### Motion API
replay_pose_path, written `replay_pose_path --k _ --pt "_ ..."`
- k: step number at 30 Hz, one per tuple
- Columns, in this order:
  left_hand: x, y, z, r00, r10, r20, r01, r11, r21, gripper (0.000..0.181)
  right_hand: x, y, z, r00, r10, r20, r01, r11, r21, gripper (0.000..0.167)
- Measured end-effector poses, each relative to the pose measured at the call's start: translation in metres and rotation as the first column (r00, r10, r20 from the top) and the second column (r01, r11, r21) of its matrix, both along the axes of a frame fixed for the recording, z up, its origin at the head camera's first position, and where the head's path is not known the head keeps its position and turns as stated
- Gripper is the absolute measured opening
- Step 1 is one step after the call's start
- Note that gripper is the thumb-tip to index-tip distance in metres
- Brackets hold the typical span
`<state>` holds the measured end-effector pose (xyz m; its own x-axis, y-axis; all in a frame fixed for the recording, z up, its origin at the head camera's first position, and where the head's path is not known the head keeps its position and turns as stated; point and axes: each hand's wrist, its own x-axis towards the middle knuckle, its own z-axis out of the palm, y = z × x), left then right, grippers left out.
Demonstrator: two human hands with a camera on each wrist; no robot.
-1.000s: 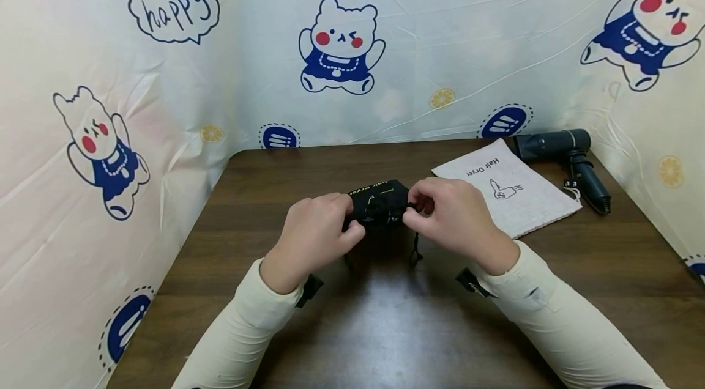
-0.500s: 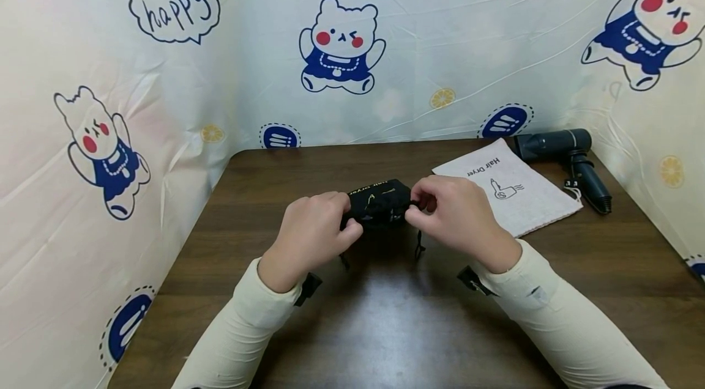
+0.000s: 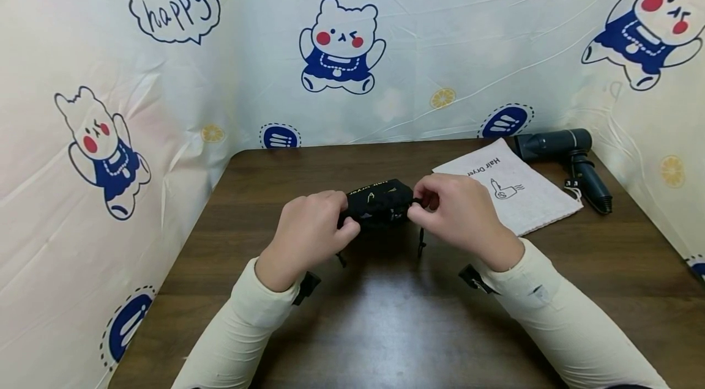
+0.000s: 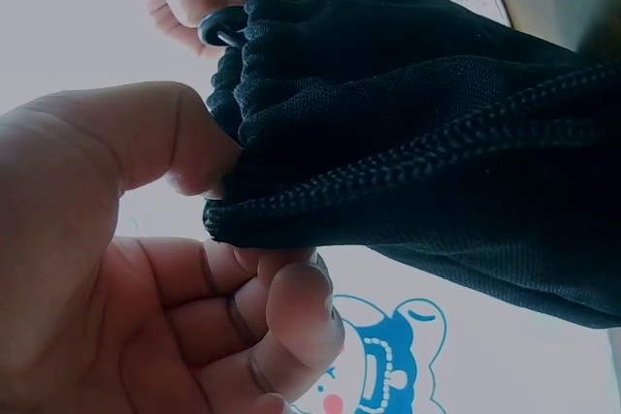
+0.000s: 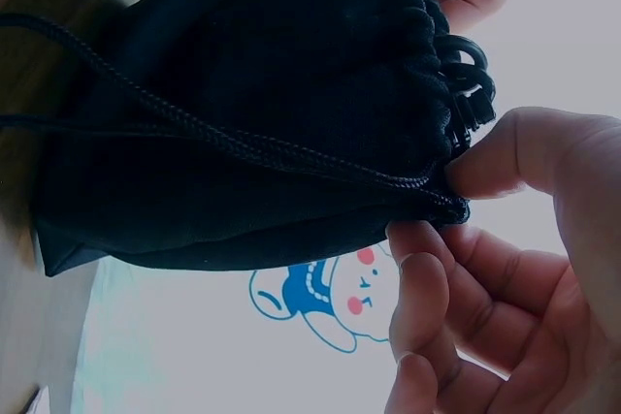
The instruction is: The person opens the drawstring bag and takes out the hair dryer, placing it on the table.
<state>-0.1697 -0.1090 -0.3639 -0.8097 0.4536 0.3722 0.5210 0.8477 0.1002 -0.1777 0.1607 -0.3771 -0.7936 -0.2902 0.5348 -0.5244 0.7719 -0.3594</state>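
Observation:
A black drawstring pouch point(image 3: 380, 204) with gold lettering is held between both hands above the table. At its left end the left hand point(image 3: 311, 233) pinches the gathered mouth; in the left wrist view its thumb and fingers point(image 4: 301, 312) grip the edge of the pouch point(image 4: 388, 104). The right hand point(image 3: 459, 211) pinches the other corner, and in the right wrist view its thumb and index finger meet at the rim of the pouch point(image 5: 243, 113). Black cords hang from both ends. Something black and looped point(image 5: 471, 70) shows at the mouth.
A white cloth bag point(image 3: 512, 187) printed "Hair Dryer" lies on the brown table point(image 3: 352, 328) behind the right hand. Beyond it, at the back right, is a dark hair dryer point(image 3: 556, 144). A cartoon-printed curtain point(image 3: 407, 40) surrounds the table.
Both hands have moved slightly apart, the left one leftward and the right one rightward, stretching the mouth of the pouch a little wider. Their grips remain on its two ends.

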Motion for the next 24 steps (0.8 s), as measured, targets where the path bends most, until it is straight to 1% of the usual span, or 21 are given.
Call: replay_pose_path --k 11,24 --pt "-0.0004 -0.0022 0.0009 1.0 0.005 0.011 -0.005 1.0 0.01 0.025 -0.0024 0.0033 0.0005 1.0 -0.009 0.026 0.009 1.0 -0.004 0.007" --pt "-0.0016 -0.004 0.0015 1.0 0.012 0.005 -0.012 1.0 0.001 0.023 -0.0041 0.0059 0.0005 1.0 -0.018 -0.002 0.018 1.0 0.002 0.006"
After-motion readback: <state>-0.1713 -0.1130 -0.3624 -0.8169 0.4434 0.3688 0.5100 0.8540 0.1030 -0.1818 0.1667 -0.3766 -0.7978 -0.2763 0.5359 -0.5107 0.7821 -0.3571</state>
